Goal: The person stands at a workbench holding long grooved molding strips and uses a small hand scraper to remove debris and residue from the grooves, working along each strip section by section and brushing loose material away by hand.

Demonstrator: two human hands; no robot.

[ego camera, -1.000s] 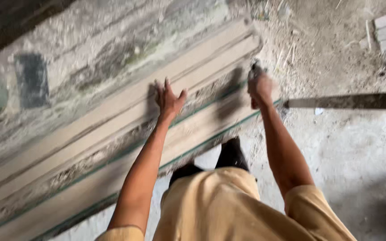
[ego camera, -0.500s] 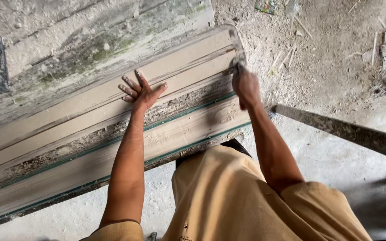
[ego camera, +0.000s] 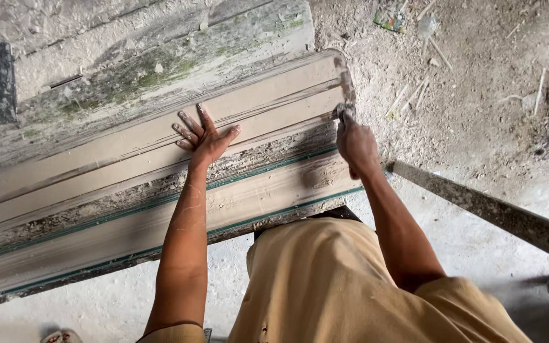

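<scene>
Long moulded strip (ego camera: 128, 159), tan-grey and wet-looking, lies diagonally across a rough, stained table (ego camera: 128, 57), running from lower left to upper right. Its right end sits near the table's far right edge. A second, similar strip (ego camera: 160, 219) with a green edge line lies parallel and nearer the person, separated from the first by a crumbly, rough band.

Left hand (ego camera: 204, 136) rests flat on the upper strip, palm down, fingers (ego camera: 189, 124) spread wide and gripping nothing.

Right hand (ego camera: 356, 146) is at the strip's right end, fingers curled closed around a small metal tool (ego camera: 343, 112); only the tool's tip shows above the fist, touching the strip near its end. Tool type cannot be told.

The person wears tan clothing (ego camera: 325, 286) and stands against the table's near edge.

Beyond the table: dusty floor (ego camera: 478, 82) with scattered debris, and a long grey bar (ego camera: 490, 213) angled off to the right.
</scene>
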